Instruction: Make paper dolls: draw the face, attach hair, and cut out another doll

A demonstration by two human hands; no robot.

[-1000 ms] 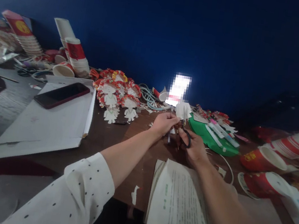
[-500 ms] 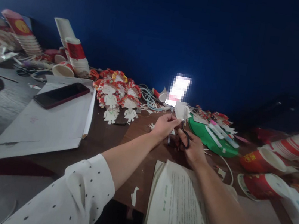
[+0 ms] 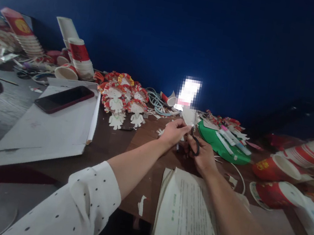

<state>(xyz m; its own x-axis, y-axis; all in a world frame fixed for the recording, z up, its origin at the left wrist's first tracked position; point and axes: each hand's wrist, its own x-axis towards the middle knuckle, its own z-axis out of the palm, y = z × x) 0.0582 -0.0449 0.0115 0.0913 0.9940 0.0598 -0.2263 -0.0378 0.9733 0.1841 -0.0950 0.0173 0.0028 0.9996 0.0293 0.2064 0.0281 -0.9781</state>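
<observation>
My left hand [image 3: 175, 131] pinches a small white paper piece [image 3: 188, 115] by its lower part, holding it above the table's far side. Close against it, my right hand [image 3: 200, 152] is closed around scissors [image 3: 196, 144] with black handles. The blades point up beside the paper, partly hidden by the fingers. To the left lies a cluster of paper figures [image 3: 116, 104], white with red frilled edges. A bright, pixelated screen [image 3: 189, 91] stands right behind the paper.
An open book [image 3: 185, 217] lies in front of my right forearm. At left, a phone [image 3: 64, 99] rests on a white board [image 3: 41, 131]. Stacked paper cups [image 3: 80, 57] stand behind it; more red cups [image 3: 278, 168] lie at right, near a green sheet with pens [image 3: 215, 140].
The white paper piece has shifted and turned slightly between my fingers. Both hands stay in nearly the same place.
</observation>
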